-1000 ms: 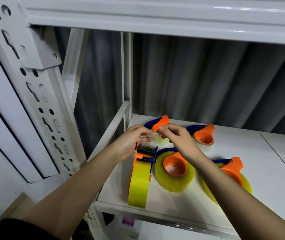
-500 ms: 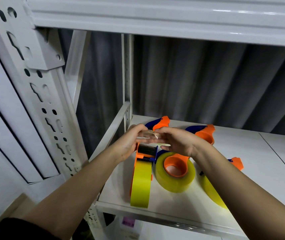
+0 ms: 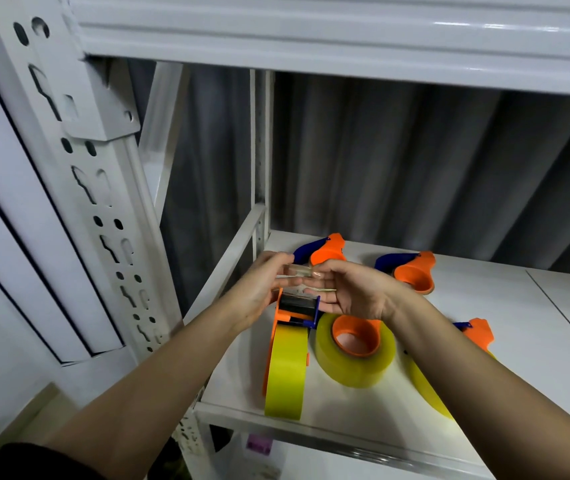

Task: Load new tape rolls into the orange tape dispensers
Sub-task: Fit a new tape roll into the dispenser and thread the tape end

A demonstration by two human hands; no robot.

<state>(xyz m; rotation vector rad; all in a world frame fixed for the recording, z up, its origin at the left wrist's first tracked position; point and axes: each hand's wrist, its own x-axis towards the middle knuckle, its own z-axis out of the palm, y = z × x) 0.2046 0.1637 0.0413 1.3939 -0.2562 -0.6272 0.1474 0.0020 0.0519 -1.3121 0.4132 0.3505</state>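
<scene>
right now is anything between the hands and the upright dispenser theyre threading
Nothing visible. Both hands, left hand and right hand, are right above the upright dispenser, pinching the clear tape end over its head. The loaded dispenser lying flat sits beside it, under the right wrist, not between.

right-side dispenser [image 3: 477, 336]: mostly behind right forearm
its tape roll [image 3: 427, 388]: sliver visible
far-left dispenser [image 3: 325, 251]: lower part behind hands
clear strip [image 3: 299, 271] between fingertips: blurred, grip unclear
</scene>
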